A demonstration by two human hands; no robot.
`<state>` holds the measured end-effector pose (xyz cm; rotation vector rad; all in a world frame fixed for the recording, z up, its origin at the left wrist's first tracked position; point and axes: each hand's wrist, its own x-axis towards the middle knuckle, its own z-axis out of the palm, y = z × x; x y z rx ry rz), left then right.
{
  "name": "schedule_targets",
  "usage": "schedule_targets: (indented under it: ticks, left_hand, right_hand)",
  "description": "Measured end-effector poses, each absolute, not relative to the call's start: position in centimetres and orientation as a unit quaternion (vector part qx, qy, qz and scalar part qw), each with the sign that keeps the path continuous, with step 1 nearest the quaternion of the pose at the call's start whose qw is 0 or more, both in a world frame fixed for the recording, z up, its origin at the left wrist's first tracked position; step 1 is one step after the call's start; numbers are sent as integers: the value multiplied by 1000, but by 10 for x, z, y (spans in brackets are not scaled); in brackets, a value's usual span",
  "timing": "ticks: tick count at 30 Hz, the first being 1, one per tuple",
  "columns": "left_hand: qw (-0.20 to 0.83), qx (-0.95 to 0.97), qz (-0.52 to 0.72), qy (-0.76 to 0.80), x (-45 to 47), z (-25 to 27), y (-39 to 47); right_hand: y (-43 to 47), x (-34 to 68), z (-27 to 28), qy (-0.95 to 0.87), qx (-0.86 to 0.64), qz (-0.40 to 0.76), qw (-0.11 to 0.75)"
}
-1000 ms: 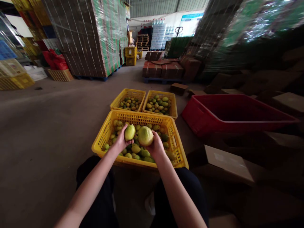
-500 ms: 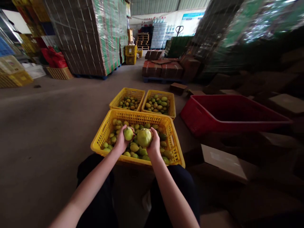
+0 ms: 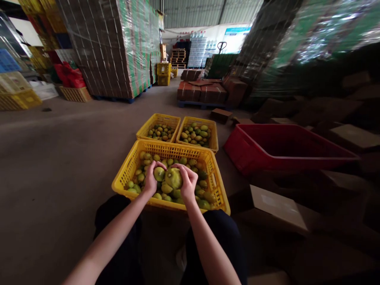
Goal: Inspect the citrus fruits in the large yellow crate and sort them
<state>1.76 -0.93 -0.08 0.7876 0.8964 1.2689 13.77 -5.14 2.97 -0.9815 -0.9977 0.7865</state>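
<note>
My left hand [image 3: 152, 178] is closed around a small, round yellow-green fruit [image 3: 159, 173]. In my right hand [image 3: 187, 181] is a larger yellow-green fruit [image 3: 173, 178], its stem end turned up and to the left. Both hands are close together over the near yellow crate [image 3: 120, 178], with the two fruits side by side. Below and around them in that crate lie many loose green and yellow fruits [image 3: 166, 187], some round and some longer. The exact kind of fruit is hard to tell.
Two smaller yellow crates of similar fruit, a left one [image 3: 142, 126] and a right one [image 3: 216, 138], stand just beyond. A red tub [image 3: 252, 154] is to the right, near cardboard boxes [image 3: 279, 204]. Wrapped carton stacks [image 3: 97, 51] rise behind on the left.
My right hand has moved slightly left and turned its fruit, so the stem end now shows, closer to the left fruit. The left hand keeps its fruit.
</note>
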Motion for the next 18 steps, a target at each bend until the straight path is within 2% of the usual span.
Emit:
schedule_targets:
  ticks: [3, 6, 10, 14, 18]
  left_hand:
    - [574, 378, 625, 370, 18, 3, -9]
    - [640, 342, 602, 333, 21, 7, -6]
    - [737, 240, 533, 339, 25, 12, -4]
    - [780, 141, 489, 365, 25, 18, -1]
    - [759, 135, 489, 407, 19, 20, 4]
  right_hand:
    - [-46, 134, 27, -404, -427, 392, 708]
    - [-38, 132, 22, -273, -436, 461, 723]
    - [-27, 140, 18, -70, -454, 560, 689]
    - [-26, 145, 23, -27, -435, 604, 667]
    - [-26, 140, 31, -12, -413, 632, 656]
